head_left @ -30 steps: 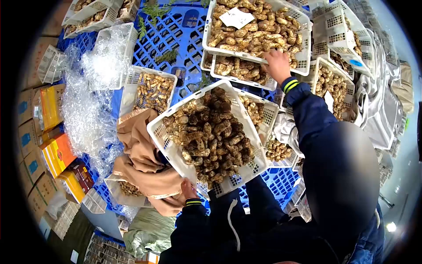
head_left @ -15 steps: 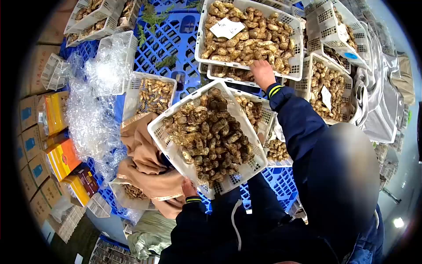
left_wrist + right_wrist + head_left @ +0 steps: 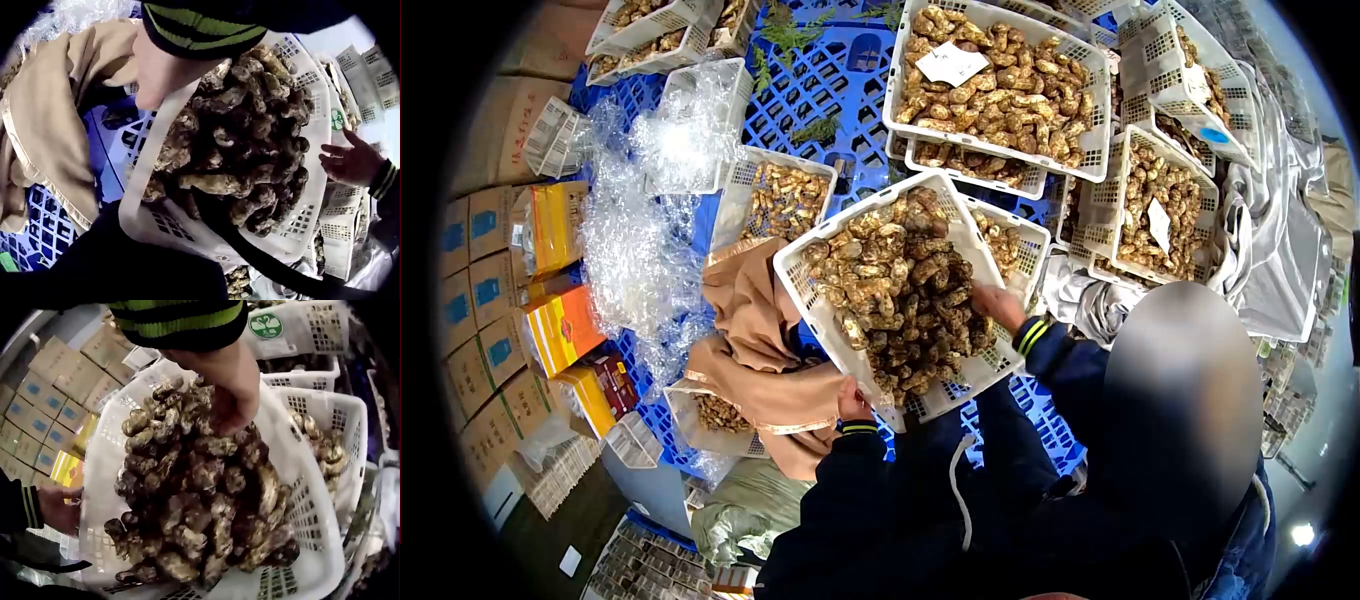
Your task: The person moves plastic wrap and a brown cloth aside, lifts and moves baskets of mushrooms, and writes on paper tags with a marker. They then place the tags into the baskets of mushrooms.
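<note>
Between the earlier frames and this one, the right hand (image 3: pixel 1000 307) has left the rim of the upper white lattice-walled plastic basket (image 3: pixel 990 150) and come to the right side of the nearer white plastic basket (image 3: pixel 953 398). That nearer basket sits tilted in front of the person and carries a heap of knobbly brown mushroom-like pieces (image 3: pixel 900 290), darker towards the right side of the heap.

The left hand (image 3: pixel 854 400) grips the nearer basket at its near left rim, thumb against the edge; its grip is narrow, closed round the plastic. The right hand's grip is wide in the left wrist view, fingers spread by the far rim; whether it touches the pieces, I cannot tell.

Left of the nearer basket lies a rumpled light-brown cloth (image 3: pixel 750 300), and past it crinkled clear plastic wrap (image 3: pixel 635 240) on a blue lattice platform (image 3: pixel 800 90). A white paper slip (image 3: pixel 952 64) rests on the contents of the upper basket. Brown cardboard boxes (image 3: pixel 490 290) with blue marks stand stacked at the far left.
</note>
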{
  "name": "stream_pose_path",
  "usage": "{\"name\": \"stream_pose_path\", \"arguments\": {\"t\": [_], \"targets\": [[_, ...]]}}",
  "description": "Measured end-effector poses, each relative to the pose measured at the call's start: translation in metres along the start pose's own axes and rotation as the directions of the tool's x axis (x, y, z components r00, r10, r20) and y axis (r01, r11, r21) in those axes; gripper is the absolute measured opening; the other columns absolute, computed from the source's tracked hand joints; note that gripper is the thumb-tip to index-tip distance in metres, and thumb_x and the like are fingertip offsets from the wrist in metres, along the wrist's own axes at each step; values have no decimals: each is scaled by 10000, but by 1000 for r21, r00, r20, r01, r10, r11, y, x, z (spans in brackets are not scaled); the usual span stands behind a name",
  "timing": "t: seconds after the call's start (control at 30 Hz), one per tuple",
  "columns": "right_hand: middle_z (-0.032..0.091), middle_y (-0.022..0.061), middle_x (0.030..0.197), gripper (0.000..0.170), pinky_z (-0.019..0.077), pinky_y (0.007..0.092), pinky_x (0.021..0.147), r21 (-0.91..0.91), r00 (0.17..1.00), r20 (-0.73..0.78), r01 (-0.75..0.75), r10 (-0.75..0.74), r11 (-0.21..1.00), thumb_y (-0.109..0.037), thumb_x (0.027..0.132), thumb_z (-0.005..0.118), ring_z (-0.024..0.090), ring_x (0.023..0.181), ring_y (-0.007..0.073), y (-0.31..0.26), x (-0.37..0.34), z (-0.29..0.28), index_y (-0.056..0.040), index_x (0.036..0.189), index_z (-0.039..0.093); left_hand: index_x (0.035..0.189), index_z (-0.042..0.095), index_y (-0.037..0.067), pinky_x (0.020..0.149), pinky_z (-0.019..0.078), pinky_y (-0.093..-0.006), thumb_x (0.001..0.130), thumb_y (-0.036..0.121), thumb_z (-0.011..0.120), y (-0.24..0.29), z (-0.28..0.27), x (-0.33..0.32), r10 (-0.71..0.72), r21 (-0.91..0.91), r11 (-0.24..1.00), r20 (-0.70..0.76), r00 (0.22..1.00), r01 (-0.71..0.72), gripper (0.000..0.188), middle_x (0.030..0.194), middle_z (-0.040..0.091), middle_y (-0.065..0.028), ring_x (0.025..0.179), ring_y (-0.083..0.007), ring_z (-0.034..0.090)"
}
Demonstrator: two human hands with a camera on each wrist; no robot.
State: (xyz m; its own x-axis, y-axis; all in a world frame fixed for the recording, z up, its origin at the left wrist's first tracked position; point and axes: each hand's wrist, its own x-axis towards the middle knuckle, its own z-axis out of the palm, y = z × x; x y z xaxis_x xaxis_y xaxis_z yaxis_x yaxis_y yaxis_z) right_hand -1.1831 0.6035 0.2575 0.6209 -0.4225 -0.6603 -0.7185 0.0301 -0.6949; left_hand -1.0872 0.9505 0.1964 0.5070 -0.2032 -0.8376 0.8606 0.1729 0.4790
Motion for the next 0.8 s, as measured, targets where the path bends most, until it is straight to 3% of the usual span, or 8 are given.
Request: {"name": "stream_pose_path", "arguments": {"t": [0.07,0.17,0.2,0.27,0.3,0.33,0.63,0.8], "targets": [[579,87,710,463,424,312,620,310,995,-52,-67,88,948,-427,836,440,527,656,206,4,-16,21,13,788,574,774,548,93,531,427,-226,830,244,485,19,45,-34,1,-45,999,-147,989,-8,173,644,512,33,584,-85,496],[558,116,663,281,422,322,617,-23,793,-559,276,-241,961,-297,797,527,529,635,242,6,-20,20,-22,799,587,837,552,79,621,442,-265,826,277,503,15,37,-25,-41,-99,995,-101,994,31,204,730,551,11,688,-107,525],[548,137,664,264,424,330,629,178,834,-551,158,-35,971,-280,779,540,530,654,285,-37,-45,4,-21,810,582,848,555,75,617,442,-269,827,282,505,3,13,-3,19,-80,997,-19,1000,-20,214,741,557,5,689,-113,529],[543,137,664,281,424,339,634,-412,499,-747,170,-439,895,-299,764,551,529,671,302,13,-11,-6,-23,814,577,848,554,69,600,441,-270,826,290,513,-2,0,14,43,-111,993,-25,999,-45,226,728,564,-2,661,-124,537],[545,122,687,367,405,333,619,-491,471,-735,127,-488,862,-356,757,563,517,659,240,27,-5,-10,0,846,562,829,548,69,582,443,-267,827,296,513,9,13,4,-20,-50,999,-75,997,16,230,682,562,-1,611,-131,539],[560,127,705,442,403,339,624,-122,887,-458,-4,-53,993,-411,746,560,526,674,242,43,7,-18,9,881,565,807,546,73,580,445,-283,829,301,510,21,34,-11,-24,-86,996,-23,999,22,232,668,556,-1,600,-136,535],[537,114,599,421,370,347,541,327,756,-637,92,148,940,-401,750,556,490,549,207,32,-15,-4,14,682,565,1021,526,34,756,434,-330,810,251,509,74,42,-47,-67,-62,995,184,981,80,302,957,584,-59,863,-212,543],[551,30,638,285,395,262,511,826,804,-410,127,430,549,-296,755,587,486,534,121,-20,-91,-46,-12,733,603,1052,507,22,788,419,-314,810,249,497,115,94,-112,1,26,1000,229,973,-7,332,986,575,-80,871,-217,544]]}}
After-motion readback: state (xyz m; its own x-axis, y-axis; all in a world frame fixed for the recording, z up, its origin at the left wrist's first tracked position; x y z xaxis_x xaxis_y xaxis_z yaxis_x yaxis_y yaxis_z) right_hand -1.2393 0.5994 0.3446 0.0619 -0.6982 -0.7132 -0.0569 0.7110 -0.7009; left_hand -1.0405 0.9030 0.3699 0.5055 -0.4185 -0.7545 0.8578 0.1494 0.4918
